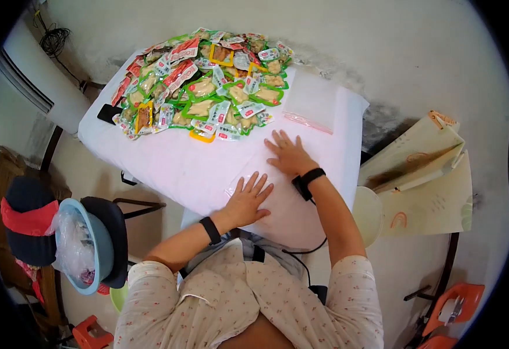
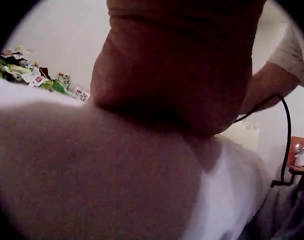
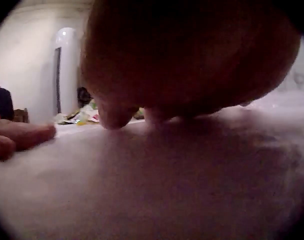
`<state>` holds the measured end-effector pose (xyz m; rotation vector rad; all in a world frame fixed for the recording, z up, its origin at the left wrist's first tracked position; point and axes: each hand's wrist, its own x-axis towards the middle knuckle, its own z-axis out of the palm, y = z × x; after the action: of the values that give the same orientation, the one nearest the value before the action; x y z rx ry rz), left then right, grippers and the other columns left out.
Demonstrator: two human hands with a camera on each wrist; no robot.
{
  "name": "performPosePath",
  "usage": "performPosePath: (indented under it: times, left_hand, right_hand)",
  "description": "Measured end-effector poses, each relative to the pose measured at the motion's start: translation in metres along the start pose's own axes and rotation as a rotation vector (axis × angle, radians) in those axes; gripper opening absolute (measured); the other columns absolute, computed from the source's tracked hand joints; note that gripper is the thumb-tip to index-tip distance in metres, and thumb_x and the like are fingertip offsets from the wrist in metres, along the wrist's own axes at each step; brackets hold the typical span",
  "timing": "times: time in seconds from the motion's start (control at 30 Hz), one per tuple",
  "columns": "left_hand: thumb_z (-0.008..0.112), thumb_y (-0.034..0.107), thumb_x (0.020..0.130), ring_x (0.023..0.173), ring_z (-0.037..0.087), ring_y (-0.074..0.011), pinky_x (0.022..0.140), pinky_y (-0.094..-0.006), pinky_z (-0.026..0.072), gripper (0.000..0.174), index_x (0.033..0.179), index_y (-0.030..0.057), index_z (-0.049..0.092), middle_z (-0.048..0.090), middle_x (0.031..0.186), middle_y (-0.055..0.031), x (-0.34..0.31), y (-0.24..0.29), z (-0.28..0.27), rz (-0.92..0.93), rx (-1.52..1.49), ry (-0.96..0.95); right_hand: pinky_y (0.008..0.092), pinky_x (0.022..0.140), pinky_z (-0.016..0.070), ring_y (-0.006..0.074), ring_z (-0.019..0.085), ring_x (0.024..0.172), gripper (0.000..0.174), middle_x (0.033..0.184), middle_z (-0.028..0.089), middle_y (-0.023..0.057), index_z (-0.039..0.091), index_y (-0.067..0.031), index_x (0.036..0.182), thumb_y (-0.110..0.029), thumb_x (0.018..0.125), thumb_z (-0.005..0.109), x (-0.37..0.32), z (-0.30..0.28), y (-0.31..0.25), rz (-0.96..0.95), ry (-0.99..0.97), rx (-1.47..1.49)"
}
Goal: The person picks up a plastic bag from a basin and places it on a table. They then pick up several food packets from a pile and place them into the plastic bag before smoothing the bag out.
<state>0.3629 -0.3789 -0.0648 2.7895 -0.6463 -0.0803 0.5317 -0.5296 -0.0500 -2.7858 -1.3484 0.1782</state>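
Note:
My left hand (image 1: 247, 203) lies with fingers spread near the front edge of the white-covered table (image 1: 149, 157). Farther forward and to the right, my right hand (image 1: 291, 156) also has its fingers spread, its fingertips down at the surface in the right wrist view. A clear plastic bag (image 1: 229, 187) lies flat by the left fingertips, partly hidden by that hand. Beyond the right hand rests a clear zip bag (image 1: 309, 104) with a red strip along its near edge. A large heap of sealed food packets (image 1: 202, 87), green, red and yellow edged, covers the back left of the table.
A black flat object (image 1: 109, 114) pokes out beside the heap. Left of the table, a blue basin (image 1: 94, 250) holds clear plastic. At the right stand a pale bin (image 1: 368, 215) and a folded patterned sheet (image 1: 423, 192). A black cable (image 1: 309, 267) runs by my body.

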Motion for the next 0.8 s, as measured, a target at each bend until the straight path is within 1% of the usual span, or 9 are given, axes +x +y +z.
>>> performPosePath:
  times: [0.13, 0.2, 0.23, 0.3, 0.43, 0.6, 0.7, 0.77, 0.8]
  left_hand:
    - [0.062, 0.044, 0.078, 0.137, 0.013, -0.0357, 0.104, -0.0578, 0.0201, 0.074, 0.138, 0.0108, 0.033, 0.02, 0.147, -0.0168, 0.0, -0.01, -0.002, 0.038, -0.015, 0.043]
    - [0.062, 0.043, 0.078, 0.137, 0.014, -0.0334, 0.104, -0.0579, 0.0203, 0.071, 0.136, 0.0106, 0.036, 0.02, 0.147, -0.0152, 0.005, -0.022, -0.014, 0.133, -0.004, 0.009]
    - [0.062, 0.043, 0.078, 0.137, 0.014, -0.0334, 0.104, -0.0579, 0.0203, 0.071, 0.136, 0.0106, 0.036, 0.02, 0.147, -0.0152, 0.009, -0.029, -0.019, 0.13, -0.008, 0.018]
    - [0.061, 0.037, 0.08, 0.137, 0.016, -0.0318, 0.103, -0.0583, 0.0217, 0.064, 0.134, 0.0103, 0.039, 0.022, 0.147, -0.0143, 0.011, -0.037, -0.023, 0.177, 0.074, 0.097]
    - [0.058, 0.028, 0.084, 0.136, 0.017, -0.0343, 0.102, -0.0586, 0.0229, 0.056, 0.133, 0.0087, 0.04, 0.024, 0.146, -0.0152, 0.014, -0.028, -0.022, 0.036, 0.088, 0.137]
    - [0.058, 0.035, 0.084, 0.136, 0.017, -0.0361, 0.103, -0.0587, 0.0212, 0.061, 0.135, 0.0082, 0.038, 0.023, 0.146, -0.0165, 0.022, -0.011, -0.002, -0.117, -0.008, 0.174]
    - [0.055, 0.042, 0.084, 0.136, 0.017, -0.0364, 0.105, -0.0567, 0.0197, 0.065, 0.136, 0.008, 0.036, 0.024, 0.146, -0.0169, 0.029, -0.006, 0.008, -0.133, -0.016, 0.161]
    - [0.053, 0.046, 0.085, 0.136, 0.017, -0.0363, 0.106, -0.055, 0.0188, 0.066, 0.137, 0.0078, 0.036, 0.024, 0.146, -0.017, 0.028, -0.008, 0.012, -0.135, -0.009, 0.154]
    - [0.054, 0.046, 0.084, 0.136, 0.016, -0.0365, 0.106, -0.0539, 0.0188, 0.067, 0.137, 0.0081, 0.036, 0.024, 0.146, -0.017, 0.029, -0.01, 0.011, -0.115, -0.022, 0.161]
  right_hand:
    - [0.0585, 0.104, 0.0207, 0.0338, 0.02, 0.135, 0.064, 0.146, 0.026, 0.0152, 0.031, -0.0162, 0.14, -0.044, 0.086, 0.05, -0.003, 0.012, 0.023, 0.158, 0.064, 0.014]
    - [0.0512, 0.099, 0.0332, 0.0368, 0.032, 0.129, 0.063, 0.142, 0.032, 0.0172, 0.034, -0.0129, 0.138, -0.036, 0.084, 0.057, -0.012, 0.007, 0.037, 0.355, 0.222, 0.248]
    - [0.0512, 0.099, 0.0332, 0.0368, 0.032, 0.129, 0.063, 0.142, 0.032, 0.0172, 0.034, -0.0129, 0.138, -0.036, 0.084, 0.057, -0.019, 0.001, 0.04, 0.351, 0.22, 0.24]
    - [0.0425, 0.089, 0.044, 0.0366, 0.048, 0.114, 0.059, 0.131, 0.045, 0.0195, 0.039, -0.008, 0.133, -0.024, 0.081, 0.061, -0.05, -0.027, 0.026, 0.555, 0.072, 0.284]
    - [0.0406, 0.081, 0.0473, 0.036, 0.058, 0.095, 0.048, 0.11, 0.058, 0.0223, 0.046, -0.0035, 0.125, -0.012, 0.079, 0.059, -0.083, 0.016, 0.031, 0.454, 0.366, 0.353]
    - [0.0415, 0.081, 0.0461, 0.037, 0.056, 0.099, 0.049, 0.115, 0.055, 0.0228, 0.046, -0.0035, 0.125, -0.011, 0.078, 0.06, -0.111, 0.009, 0.008, 0.743, 0.318, 0.478]
    - [0.0482, 0.091, 0.0399, 0.0384, 0.043, 0.119, 0.054, 0.132, 0.042, 0.023, 0.044, -0.0058, 0.128, -0.017, 0.079, 0.063, -0.111, 0.004, -0.014, 0.622, 0.557, 0.106]
    - [0.0574, 0.1, 0.0266, 0.0387, 0.023, 0.133, 0.061, 0.144, 0.025, 0.0208, 0.041, -0.0089, 0.133, -0.028, 0.079, 0.064, -0.109, -0.004, -0.031, 0.302, 0.284, -0.064]
    - [0.0574, 0.1, 0.0266, 0.0387, 0.023, 0.133, 0.061, 0.144, 0.025, 0.0208, 0.041, -0.0089, 0.133, -0.028, 0.079, 0.064, -0.11, 0.0, -0.031, 0.29, 0.285, -0.061]
